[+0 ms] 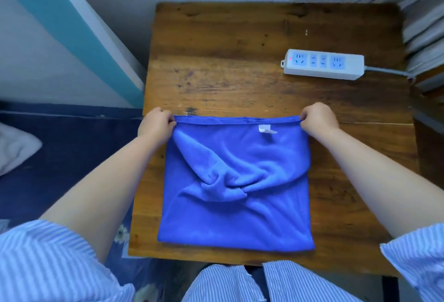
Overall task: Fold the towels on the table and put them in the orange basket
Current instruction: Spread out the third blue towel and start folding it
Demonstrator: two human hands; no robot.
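The blue towel [236, 188] is spread on the wooden surface [240, 61], nearer the front edge than the back, and its far hem is being pinched at both corners. The left hand [157, 122] is clenched on the far left corner, the right hand [317, 119] on the far right corner, and the hem is drawn straight and taut between the two grips. A small white label [265, 129] is seen just below that hem, right of the middle. The cloth is judged to be soft, light and limp: a deep knot of creases is gathered in the middle, and the body sags loosely below the tight edge. No stiffness can be counted on, so any part left unheld is expected to droop or bunch. The corners are judged the right places to be taken, since a straight edge is kept only under tension between them. The plush pile is likely to cling rather than slip. A white power strip [323, 63] is lying well apart, towards the far right of the surface. No orange basket is seen in the view.
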